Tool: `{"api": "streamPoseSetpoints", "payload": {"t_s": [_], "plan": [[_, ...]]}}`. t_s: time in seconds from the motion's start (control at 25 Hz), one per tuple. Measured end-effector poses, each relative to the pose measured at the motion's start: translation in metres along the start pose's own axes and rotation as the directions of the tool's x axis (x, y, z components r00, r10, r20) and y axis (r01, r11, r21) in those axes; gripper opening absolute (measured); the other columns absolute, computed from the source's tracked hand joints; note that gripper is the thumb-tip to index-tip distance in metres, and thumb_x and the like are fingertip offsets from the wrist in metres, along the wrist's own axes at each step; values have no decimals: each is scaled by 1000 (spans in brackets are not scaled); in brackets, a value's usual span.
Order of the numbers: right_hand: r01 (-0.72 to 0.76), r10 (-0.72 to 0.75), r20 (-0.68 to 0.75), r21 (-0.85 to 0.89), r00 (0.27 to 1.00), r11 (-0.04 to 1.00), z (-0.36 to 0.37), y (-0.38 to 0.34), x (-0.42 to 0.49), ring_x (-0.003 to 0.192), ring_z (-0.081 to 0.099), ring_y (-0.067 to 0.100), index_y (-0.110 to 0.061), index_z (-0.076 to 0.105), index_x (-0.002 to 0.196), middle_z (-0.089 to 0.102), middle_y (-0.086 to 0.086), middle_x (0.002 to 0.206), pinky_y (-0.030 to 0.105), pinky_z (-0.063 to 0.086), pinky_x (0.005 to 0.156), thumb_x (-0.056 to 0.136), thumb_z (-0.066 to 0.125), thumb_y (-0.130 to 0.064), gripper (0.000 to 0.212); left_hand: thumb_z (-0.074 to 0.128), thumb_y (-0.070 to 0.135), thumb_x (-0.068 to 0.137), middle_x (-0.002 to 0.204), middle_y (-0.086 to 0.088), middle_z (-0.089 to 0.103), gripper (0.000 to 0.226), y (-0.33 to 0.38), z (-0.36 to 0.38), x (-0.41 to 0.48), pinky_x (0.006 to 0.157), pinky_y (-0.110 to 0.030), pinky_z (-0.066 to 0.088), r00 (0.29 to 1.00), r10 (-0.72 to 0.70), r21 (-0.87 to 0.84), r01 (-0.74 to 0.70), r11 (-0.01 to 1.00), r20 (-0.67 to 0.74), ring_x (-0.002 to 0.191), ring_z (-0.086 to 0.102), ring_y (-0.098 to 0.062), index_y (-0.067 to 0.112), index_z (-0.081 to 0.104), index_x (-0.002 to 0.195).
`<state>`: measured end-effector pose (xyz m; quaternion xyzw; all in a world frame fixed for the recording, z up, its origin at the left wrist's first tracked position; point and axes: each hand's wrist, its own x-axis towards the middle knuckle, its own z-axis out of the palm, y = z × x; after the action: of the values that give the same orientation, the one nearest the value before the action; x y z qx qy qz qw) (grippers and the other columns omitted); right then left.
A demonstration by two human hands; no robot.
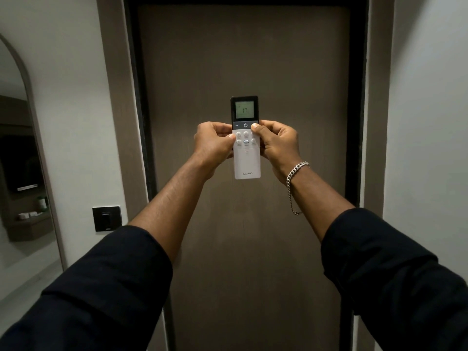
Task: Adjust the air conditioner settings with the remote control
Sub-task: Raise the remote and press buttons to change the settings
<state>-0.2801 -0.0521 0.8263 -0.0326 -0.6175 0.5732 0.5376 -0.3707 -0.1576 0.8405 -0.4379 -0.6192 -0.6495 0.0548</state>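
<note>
Remote control [246, 158], a slim white plastic handset with a black top section, is held upright at arm's length in front of a plain brown door [278, 59], pinched between both hands. Left hand [214, 143] wraps its fingers around the left edge and behind the body, its thumb lying on the face just beside the round white buttons. Right hand [277, 141] closes around the right edge, thumb tip resting on the grey strip at its right end, next to the power symbol. Both grips are closed snugly on the handset.

Its small greenish screen shows the digits 17. Below the grey strip sit two rows of round pale buttons with one blue oval button in the middle of the lower row; the lower half is a smooth white cover bearing a faint brand mark near the bottom.

A silver chain bracelet [293, 178] hangs loose on the right wrist, and dark sleeves [106, 287] cover both forearms. A black wall switch [106, 218] sits on the white wall left of the door frame.
</note>
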Motion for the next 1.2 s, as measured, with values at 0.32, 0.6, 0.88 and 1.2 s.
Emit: {"api": "streamPoseSetpoints", "payload": {"t_s": [0.32, 0.6, 0.88, 1.2], "plan": [[5, -5, -9, -24, 1000, 1000, 1, -1, -1, 91, 75, 25, -6, 67, 105, 74, 10, 98, 42, 63, 84, 89, 68, -15, 19, 63, 12, 89, 111, -14, 71, 30, -1, -2, 0, 80, -43, 61, 1000, -2, 0, 2, 1000, 7, 97, 71, -25, 2, 62, 117], [-27, 27, -20, -6, 999, 1000, 3, -2, 0, 93, 75, 27, -3, 66, 108, 74, 10, 97, 47, 62, 86, 87, 69, -13, 23, 63, 12, 89, 109, -14, 71, 27, -2, -4, -2, 79, -41, 61, 999, 39, -10, -39, 999, 18, 97, 71, -25, 2, 64, 114], [6, -5, 32, -35, 999, 999, 1, -1, -5, 86, 73, 17, -7, 64, 108, 71, 0, 91, 38, 63, 83, 90, 67, -14, 20, 62, 11, 90, 110, -13, 71, 25, -4, -8, -5, 79, -38, 61, 998, 56, -5, -56, 998, 43, 98, 71, -23, 4, 64, 114], [-15, 15, 5, 1, 1000, 1000, 3, -1, -4, 100, 73, 33, -1, 65, 110, 74, 13, 101, 44, 61, 88, 89, 67, -11, 23, 61, 12, 91, 103, -7, 72, 21, -6, -11, -5, 69, -26, 60, 994, 85, -23, -84, 996, 68, 92, 71, -17, 7, 65, 111]]}}
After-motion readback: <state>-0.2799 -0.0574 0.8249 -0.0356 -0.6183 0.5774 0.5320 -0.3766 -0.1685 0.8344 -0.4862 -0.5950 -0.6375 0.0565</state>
